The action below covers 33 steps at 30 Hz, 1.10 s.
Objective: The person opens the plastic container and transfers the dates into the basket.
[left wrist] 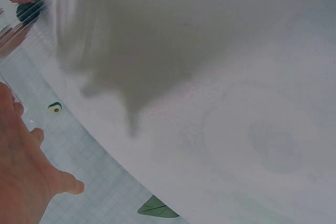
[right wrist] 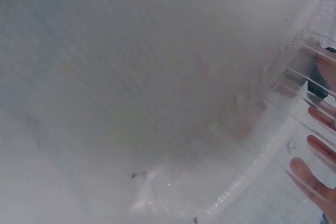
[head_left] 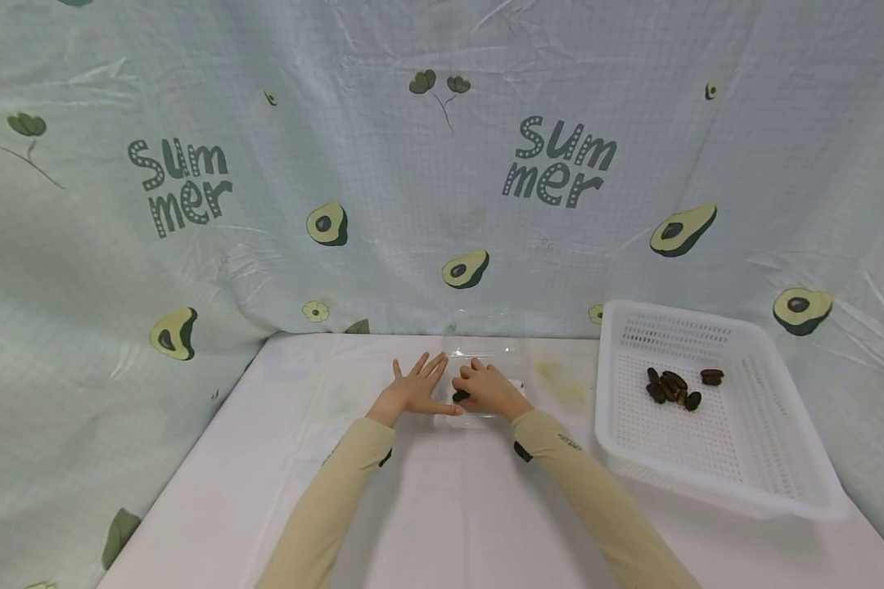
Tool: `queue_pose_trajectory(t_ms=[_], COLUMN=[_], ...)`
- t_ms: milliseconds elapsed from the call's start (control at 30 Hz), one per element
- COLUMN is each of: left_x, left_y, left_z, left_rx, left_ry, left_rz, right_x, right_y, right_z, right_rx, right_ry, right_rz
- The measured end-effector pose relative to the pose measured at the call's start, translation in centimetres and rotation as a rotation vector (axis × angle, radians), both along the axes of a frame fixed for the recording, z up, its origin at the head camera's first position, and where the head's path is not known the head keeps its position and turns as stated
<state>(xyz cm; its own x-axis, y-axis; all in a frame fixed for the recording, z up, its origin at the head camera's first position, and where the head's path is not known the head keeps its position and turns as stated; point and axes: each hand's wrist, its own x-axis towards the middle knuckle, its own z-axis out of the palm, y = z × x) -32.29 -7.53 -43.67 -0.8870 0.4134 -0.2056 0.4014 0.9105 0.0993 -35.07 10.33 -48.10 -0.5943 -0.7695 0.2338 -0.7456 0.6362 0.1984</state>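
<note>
A clear plastic clamshell box stands at the middle of the table's far side, its lid raised at the back. Spread wide, the fingers of my left hand lie along the box's left side, with the thumb pointing across its front. My right hand reaches down into the box with bent fingers and pinches a dark, oblong date. In the left wrist view the right thumb rests against that dark date behind the ribbed plastic. Through the clear wall, the right wrist view shows dark date surface among the fingers.
To the right stands a white perforated plastic basket with several dark brown dates on its floor. A white cloth covers the table. A pale curtain printed with avocados hangs behind and along the sides.
</note>
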Motion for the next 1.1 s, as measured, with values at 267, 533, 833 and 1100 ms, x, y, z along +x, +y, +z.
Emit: queue_pose_trajectory(t_ms=[267, 533, 833, 1100], left_x=[-0.2, -0.5, -0.4, -0.4], left_y=[0.1, 0.1, 0.2, 0.3], left_z=[-0.2, -0.7, -1.0, -1.1], left_rx=[-0.007, -0.022, -0.022, -0.023], left_ry=[0.001, 0.01, 0.009, 0.019], left_rz=[0.001, 0.017, 0.023, 0.025], right_x=[0.1, 0.6, 2.1, 3.5], right_y=[0.4, 1.4, 3.3, 5.9], right_z=[0.6, 3.1, 7.3, 10.6], right_rx=[0.054, 0.098, 0.105, 0.089], right_ry=[-0.028, 0.058, 0.111, 0.14], right_rz=[-0.004, 0.026, 0.084, 0.121])
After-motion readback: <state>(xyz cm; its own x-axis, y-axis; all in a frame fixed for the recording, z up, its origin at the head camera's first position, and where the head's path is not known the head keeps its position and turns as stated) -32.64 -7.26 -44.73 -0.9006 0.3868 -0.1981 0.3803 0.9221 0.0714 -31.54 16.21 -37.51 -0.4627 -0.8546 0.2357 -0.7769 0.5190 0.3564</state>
